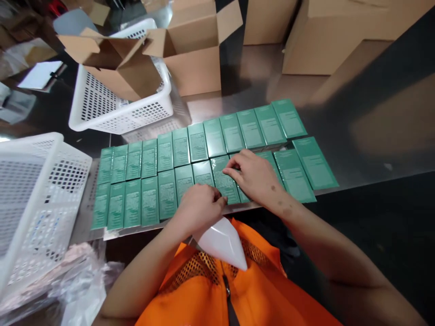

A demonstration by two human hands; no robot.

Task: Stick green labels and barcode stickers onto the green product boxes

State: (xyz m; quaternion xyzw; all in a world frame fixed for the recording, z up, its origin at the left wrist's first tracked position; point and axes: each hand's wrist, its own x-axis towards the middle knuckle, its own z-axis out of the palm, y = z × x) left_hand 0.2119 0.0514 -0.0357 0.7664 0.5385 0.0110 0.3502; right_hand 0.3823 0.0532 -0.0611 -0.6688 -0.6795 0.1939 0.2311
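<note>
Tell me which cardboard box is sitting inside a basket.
The open cardboard box, flaps spread, tilted inside the far white basket. The other boxes stand directly on the table.

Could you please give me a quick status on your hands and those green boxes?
Left hand and right hand both on one green box in the near row. Two rows laid flat. Nothing on top.

We wear a bright orange vest (210,294) with a mesh panel of small holes across the upper chest and a dark zip running down its middle. A white, pointed, glossy piece (222,242) hangs at our collar. Our left hand (199,208), right hand (256,176) and both forearms are bare, without sleeves, gloves or rings.
</note>
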